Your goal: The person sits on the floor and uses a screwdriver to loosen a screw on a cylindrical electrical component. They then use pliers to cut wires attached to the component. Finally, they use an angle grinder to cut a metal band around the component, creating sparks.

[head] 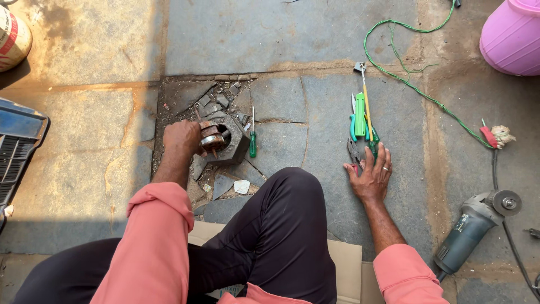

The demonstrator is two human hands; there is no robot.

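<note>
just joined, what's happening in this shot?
A person sits on the stone floor with knees drawn up. The left hand grips a rusty cylindrical metal part set at the opening of a dark grey hexagonal metal housing. The right hand lies flat on the floor, fingers on dark pliers beside green-handled tools. A green screwdriver and a blue-grey angle grinder lie untouched.

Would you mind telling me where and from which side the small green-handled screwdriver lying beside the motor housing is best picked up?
Probably by its green handle, from above. The screwdriver lies flat on the stone, thin shaft pointing away from the person, thicker handle at the near end. That end offers the only broad grip. The motor housing sits close on its left, so fingers come straight down or slightly from the right. The left hand is nearest.
</note>
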